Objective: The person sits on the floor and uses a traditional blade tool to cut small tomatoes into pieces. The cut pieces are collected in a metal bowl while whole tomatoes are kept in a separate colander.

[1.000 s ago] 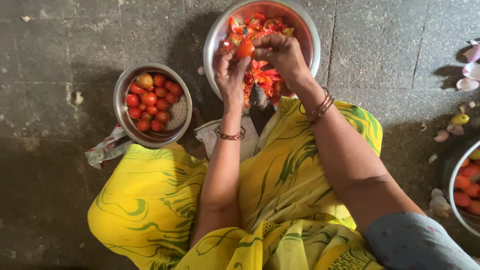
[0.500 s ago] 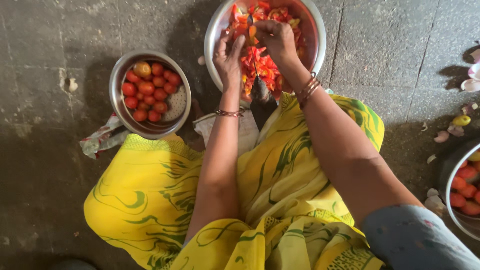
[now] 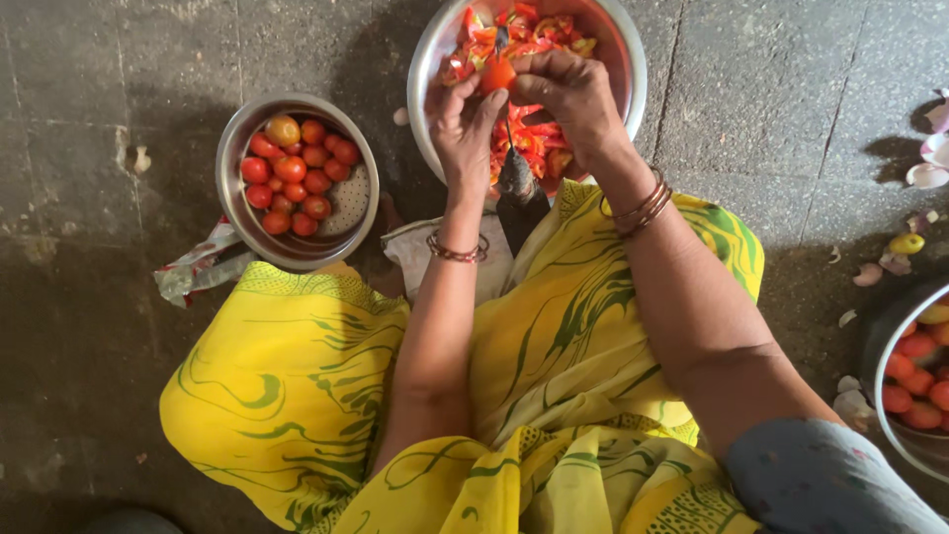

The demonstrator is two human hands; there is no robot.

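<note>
Both my hands meet over a large steel bowl [image 3: 625, 87] filled with cut tomato pieces. My left hand [image 3: 465, 124] and my right hand [image 3: 570, 97] together grip a red tomato [image 3: 497, 74], pressing it against an upright dark blade [image 3: 514, 173] that rises from the floor in front of me. To the left, a smaller steel bowl [image 3: 242, 220] holds several whole red tomatoes, with one yellowish one among them. Bangles ring both wrists. My yellow and green garment covers my lap below.
A third steel bowl [image 3: 883, 391] with tomatoes sits at the right edge. Onion peels and scraps [image 3: 924, 173] lie on the stone floor at the right. A crumpled wrapper [image 3: 193, 275] lies under the smaller bowl. A white cloth [image 3: 415, 259] lies by my left wrist.
The view has shifted slightly. My hands stay over the large bowl and have worked the tomato along the blade; the bowls have not moved.
</note>
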